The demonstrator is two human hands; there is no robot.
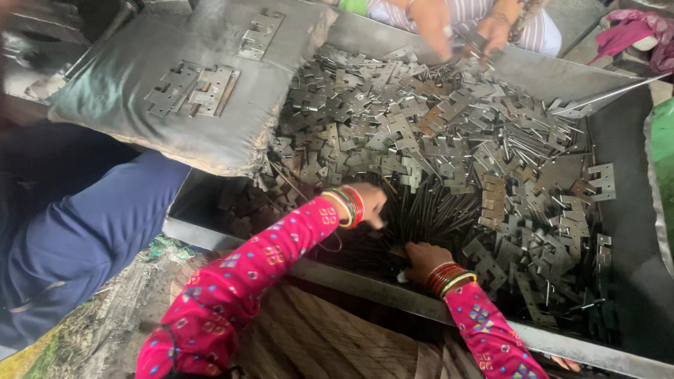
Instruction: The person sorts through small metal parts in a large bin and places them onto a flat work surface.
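**Hinge pins under both hands in a metal tray**

Hinge pins point(428, 210), thin dark metal rods, lie in a loose bundle at the near side of a large sheet-metal tray point(635, 112), just behind its front rim. Around and behind them spreads a heap of flat grey hinge leaves point(449, 133), stamped plates with notched edges, filling most of the tray.

Both of the person's arms reach into the tray in pink patterned sleeves point(239, 288), each wrist ringed with red and green bangles point(349, 205). The left hand point(368, 203) rests on the left end of the pin bundle with its fingers curled downward among the rods; whether it actually grips any cannot be told. The right hand point(425, 258) lies low at the near edge of the bundle, fingers bent down into the pins, with something small and pale showing at its heel; its hold is likewise hidden.

A worn grey cushion point(126, 105) sits at the tray's left end, carrying assembled hinges point(193, 90). At the far side another person's hands point(463, 28) work at the pile. A blue-clad leg point(77, 238) of a third person fills the left.
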